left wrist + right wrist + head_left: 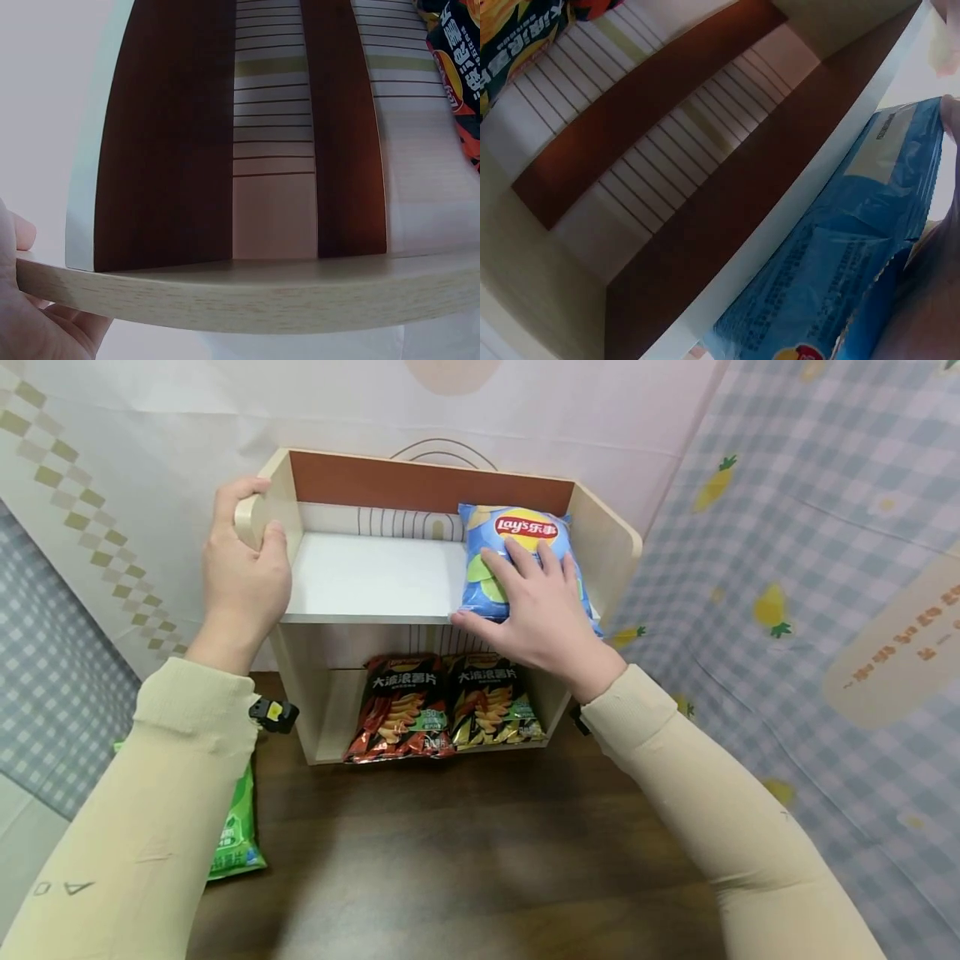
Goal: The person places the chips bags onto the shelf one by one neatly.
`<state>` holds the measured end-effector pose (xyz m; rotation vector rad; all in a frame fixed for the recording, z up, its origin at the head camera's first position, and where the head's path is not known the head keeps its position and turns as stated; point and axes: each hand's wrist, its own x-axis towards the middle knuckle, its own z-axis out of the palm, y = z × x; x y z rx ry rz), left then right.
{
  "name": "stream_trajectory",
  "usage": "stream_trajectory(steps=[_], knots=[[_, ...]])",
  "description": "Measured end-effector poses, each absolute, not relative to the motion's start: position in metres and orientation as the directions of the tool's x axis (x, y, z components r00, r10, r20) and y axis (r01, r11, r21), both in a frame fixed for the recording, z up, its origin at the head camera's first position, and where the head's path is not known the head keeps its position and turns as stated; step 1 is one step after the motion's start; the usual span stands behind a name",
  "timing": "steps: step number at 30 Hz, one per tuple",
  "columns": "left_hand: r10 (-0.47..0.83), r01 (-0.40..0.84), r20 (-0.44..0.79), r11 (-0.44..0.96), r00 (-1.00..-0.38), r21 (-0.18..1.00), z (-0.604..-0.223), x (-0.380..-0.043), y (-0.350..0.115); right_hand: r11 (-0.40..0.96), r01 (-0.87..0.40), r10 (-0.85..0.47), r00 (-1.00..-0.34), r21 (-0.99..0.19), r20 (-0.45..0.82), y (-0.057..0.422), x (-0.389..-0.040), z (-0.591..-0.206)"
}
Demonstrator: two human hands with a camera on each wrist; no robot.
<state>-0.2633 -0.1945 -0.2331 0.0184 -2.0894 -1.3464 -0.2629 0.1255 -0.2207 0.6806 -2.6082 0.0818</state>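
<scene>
Four chip bags (483, 539), one shelf unit (375, 572), two grips (243, 564).

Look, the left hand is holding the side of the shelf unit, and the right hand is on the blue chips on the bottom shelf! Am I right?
Almost! The blue chips are on the top shelf; the head view shows it. The right hand is on them, and the left hand holds the unit's side.

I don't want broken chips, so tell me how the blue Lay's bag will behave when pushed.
The blue Lay's bag looks puffed, so it's probably light for its size and soft under the right hand. Being glossy, it may slide readily on the smooth white shelf. Looking thin and creased, it could let hard pressing crush any chips inside.
</scene>
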Motion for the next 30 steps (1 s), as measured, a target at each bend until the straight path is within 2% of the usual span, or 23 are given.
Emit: stream_trajectory(steps=[8, 20, 30], knots=[[-0.337, 0.336, 0.517, 0.469, -0.787, 0.817, -0.232, -0.262, -0.193, 0.855, -0.516, -0.487, -0.770, 0.047, 0.413, 0.142, -0.275, -0.220], [-0.329, 0.340, 0.524, 0.478, -0.786, 0.810, -0.231, -0.262, -0.193, 0.827, -0.562, -0.494, -0.729, -0.001, 0.474, 0.169, -0.292, -0.225], [-0.330, 0.331, 0.510, 0.469, -0.794, 0.819, -0.232, -0.261, -0.192, 0.813, -0.582, -0.510, -0.692, 0.023, 0.512, 0.175, -0.296, -0.235]])
